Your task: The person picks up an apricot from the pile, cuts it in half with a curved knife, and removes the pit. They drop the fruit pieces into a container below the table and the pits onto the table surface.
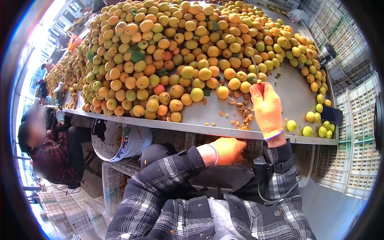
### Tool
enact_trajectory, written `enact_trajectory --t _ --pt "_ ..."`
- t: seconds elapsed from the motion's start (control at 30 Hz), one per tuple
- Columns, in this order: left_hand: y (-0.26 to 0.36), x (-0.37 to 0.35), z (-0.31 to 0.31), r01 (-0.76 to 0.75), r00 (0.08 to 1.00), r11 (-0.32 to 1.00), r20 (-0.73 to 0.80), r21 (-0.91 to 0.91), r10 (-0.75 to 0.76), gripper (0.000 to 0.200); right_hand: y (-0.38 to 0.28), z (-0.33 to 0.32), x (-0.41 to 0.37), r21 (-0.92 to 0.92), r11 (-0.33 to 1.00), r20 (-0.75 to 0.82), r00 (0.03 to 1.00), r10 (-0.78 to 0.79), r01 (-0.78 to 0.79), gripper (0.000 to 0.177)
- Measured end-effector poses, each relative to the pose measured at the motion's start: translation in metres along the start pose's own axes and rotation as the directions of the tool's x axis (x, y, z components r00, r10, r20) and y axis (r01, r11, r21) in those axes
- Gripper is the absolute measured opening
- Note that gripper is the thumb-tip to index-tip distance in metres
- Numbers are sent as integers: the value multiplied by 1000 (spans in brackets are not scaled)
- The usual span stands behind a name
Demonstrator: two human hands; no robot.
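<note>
My right hand [266, 110], in an orange glove, is over the metal table with its fingertips pinched together. A thin, twig-like stick [254, 64] rises from the fingertips toward the fruit. Apricots [234, 83] lie just beyond those fingers, and small orange-brown fruit scraps [244, 112] are scattered to the left of the hand. My left hand [228, 151], also gloved in orange, is low at the table's front edge, above my lap. Its fingers point right and are partly hidden, so I cannot make out their pose or any held thing.
A big heap of apricots [160, 52] covers much of the table [280, 100]. A dark flat object [332, 115] lies at the right corner. White plastic crates [354, 136] stack up at the right. A stained white bucket [136, 140] hangs below the edge, near a seated person [56, 156].
</note>
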State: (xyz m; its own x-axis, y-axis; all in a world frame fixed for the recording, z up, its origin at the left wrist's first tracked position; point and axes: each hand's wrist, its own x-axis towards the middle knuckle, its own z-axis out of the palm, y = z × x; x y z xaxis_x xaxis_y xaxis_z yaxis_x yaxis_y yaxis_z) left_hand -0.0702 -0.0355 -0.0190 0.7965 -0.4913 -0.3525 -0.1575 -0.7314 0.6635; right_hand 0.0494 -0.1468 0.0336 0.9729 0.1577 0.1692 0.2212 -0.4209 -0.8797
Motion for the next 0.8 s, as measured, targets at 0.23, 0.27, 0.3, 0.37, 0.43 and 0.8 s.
enact_trajectory --t 0.23,0.27,0.3,0.37,0.43,0.8 --pt "25 -29 -75 53 997 985 64 -163 -43 39 -7 -4 -3 -80 984 -53 985 -161 157 22" --pt "14 -29 -83 69 977 987 -189 -147 -97 39 -11 -7 -3 -74 982 -41 984 -175 172 21" --pt "1 -27 -89 87 894 987 -427 -133 -137 39 -12 -8 -4 -66 980 -31 982 -188 186 20" --pt "-17 -23 -106 448 577 892 -779 49 -247 41 -10 -7 -5 -48 979 -33 979 -201 199 20" --pt "-44 -23 -113 705 528 688 -777 175 -343 46 -7 -3 -5 -130 964 -47 970 -239 231 21" --pt "-65 -9 -99 485 651 870 -701 91 -290 45 -10 2 -12 -30 967 -22 967 -254 253 24"
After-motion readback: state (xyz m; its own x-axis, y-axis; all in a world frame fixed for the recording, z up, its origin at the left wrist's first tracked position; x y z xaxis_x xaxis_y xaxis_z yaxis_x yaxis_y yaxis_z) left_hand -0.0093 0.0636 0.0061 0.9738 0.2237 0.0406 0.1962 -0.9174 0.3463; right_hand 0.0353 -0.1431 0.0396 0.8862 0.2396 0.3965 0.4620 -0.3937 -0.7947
